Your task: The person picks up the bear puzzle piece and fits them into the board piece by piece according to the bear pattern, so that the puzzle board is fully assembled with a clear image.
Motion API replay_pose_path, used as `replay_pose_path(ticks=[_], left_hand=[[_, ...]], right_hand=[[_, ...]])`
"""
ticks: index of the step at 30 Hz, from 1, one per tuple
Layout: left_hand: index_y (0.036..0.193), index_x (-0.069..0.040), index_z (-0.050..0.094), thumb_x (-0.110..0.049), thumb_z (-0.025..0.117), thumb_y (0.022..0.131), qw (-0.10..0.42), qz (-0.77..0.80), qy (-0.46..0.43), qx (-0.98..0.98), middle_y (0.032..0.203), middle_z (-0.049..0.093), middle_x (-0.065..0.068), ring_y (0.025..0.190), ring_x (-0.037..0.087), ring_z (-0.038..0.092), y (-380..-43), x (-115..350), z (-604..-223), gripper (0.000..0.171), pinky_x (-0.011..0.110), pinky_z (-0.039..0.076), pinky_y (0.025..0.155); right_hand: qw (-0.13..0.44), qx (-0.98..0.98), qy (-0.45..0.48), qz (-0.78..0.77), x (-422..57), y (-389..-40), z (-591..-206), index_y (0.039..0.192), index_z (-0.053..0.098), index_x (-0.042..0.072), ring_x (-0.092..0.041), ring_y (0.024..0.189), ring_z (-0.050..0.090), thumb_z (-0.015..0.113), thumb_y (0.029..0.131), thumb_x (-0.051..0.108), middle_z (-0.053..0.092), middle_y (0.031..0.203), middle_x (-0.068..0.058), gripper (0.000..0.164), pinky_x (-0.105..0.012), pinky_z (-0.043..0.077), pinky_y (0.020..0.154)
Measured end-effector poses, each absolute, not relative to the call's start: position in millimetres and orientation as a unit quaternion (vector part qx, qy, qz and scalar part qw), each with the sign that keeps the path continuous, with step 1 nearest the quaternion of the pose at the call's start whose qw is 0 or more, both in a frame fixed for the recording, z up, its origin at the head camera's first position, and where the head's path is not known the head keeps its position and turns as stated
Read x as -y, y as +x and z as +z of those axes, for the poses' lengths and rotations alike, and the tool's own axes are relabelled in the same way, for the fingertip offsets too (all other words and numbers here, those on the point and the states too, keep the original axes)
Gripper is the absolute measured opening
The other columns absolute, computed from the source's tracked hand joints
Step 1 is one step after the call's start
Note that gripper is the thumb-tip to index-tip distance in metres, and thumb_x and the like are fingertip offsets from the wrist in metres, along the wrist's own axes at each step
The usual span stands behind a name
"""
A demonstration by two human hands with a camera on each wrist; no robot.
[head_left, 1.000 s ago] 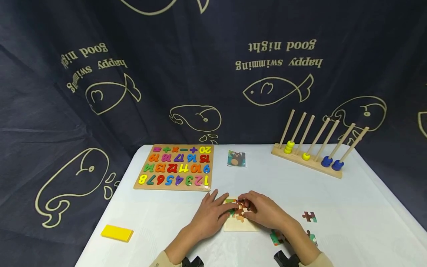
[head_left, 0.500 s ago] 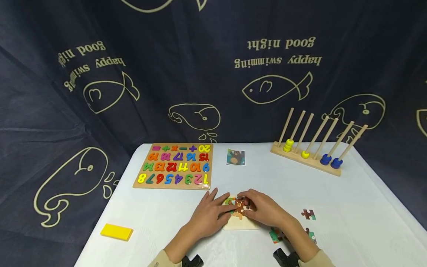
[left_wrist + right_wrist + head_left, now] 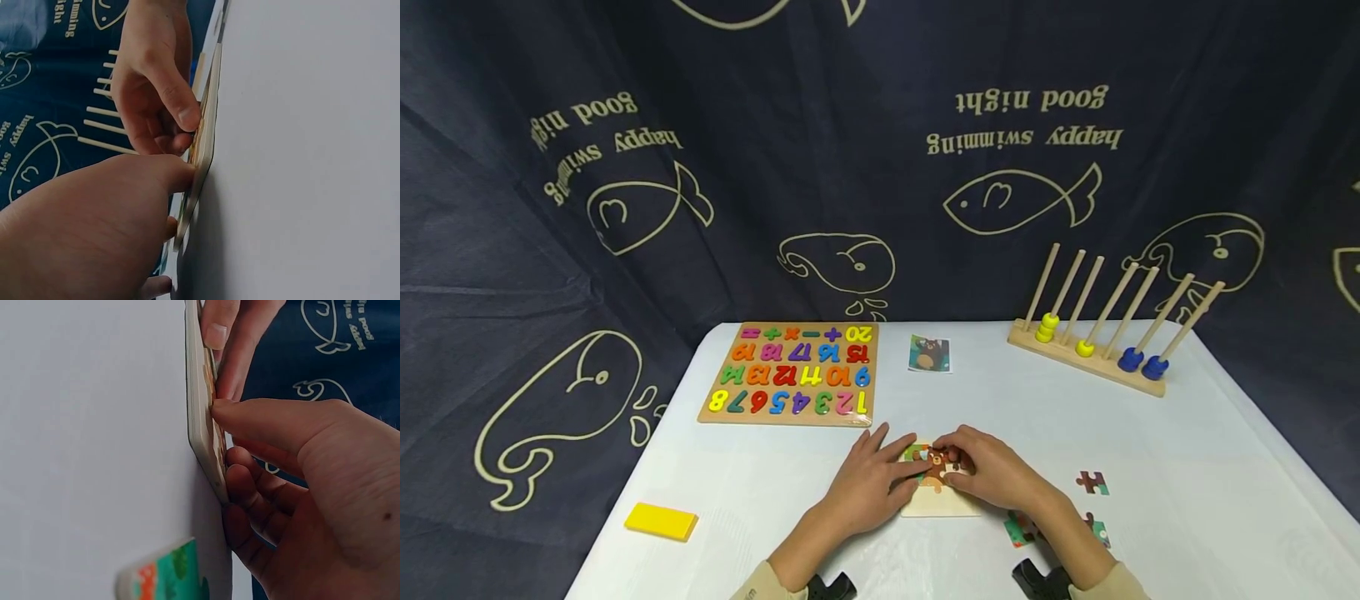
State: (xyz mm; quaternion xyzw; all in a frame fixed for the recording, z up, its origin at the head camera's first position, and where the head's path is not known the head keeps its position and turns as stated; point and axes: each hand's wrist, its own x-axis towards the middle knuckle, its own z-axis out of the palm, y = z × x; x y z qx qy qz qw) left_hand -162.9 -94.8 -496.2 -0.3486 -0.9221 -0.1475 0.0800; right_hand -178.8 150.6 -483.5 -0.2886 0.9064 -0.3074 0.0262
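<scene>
A small wooden jigsaw board [image 3: 942, 505] lies on the white table, with several joined pieces forming a brown bear [image 3: 936, 467] on its upper part. My left hand [image 3: 868, 482] rests over the board's left side, fingers spread and fairly straight; its index finger and thumb touch the pieces and board. From the right, my right hand [image 3: 996, 471] curls its thumb and fingers around a jigsaw piece at the bear's right side, most of which is hidden by the fingers. In the right wrist view, the thumb of the right hand [image 3: 312, 462] presses against the pieces on the board [image 3: 199, 406].
Loose jigsaw pieces lie right of the board: a brown one [image 3: 1092, 482], a green one [image 3: 1018, 530], and another [image 3: 1099, 530] partly behind the forearm. Further back are a number board [image 3: 786, 421], a bear picture card [image 3: 929, 354] and a bead-peg rack [image 3: 1086, 360]. A yellow block [image 3: 661, 522] lies left.
The piece under my right fingers has shifted slightly and the bear's face shows more plainly between the hands. Both hands stay almost in the same place.
</scene>
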Motion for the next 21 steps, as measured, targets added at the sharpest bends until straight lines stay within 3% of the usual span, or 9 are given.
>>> replay_pose_path(ticks=[12,21], left_hand=[[0.128,-0.041,0.061,-0.038,0.053,0.097,0.063,-0.166,-0.353,0.919,0.146,0.044,0.0,0.136,0.042,0.03,-162,97,-498,0.032,0.064,0.025,0.105],[0.127,-0.041,0.062,-0.037,0.054,0.096,0.072,-0.172,-0.355,0.916,0.145,0.045,-0.001,0.135,0.043,0.032,-163,98,-498,0.032,0.064,0.026,0.104]], right_hand=[[0.044,-0.907,-0.286,-0.305,-150,-176,-478,0.124,0.061,0.014,-0.007,0.079,0.049,0.074,0.085,0.025,0.054,0.091,0.01,0.042,-0.03,0.043,0.07],[0.033,-0.889,-0.273,-0.367,-172,-178,-464,0.128,0.059,0.012,-0.014,0.083,0.053,0.066,0.093,0.024,0.058,0.1,0.002,0.038,-0.026,0.048,0.068]])
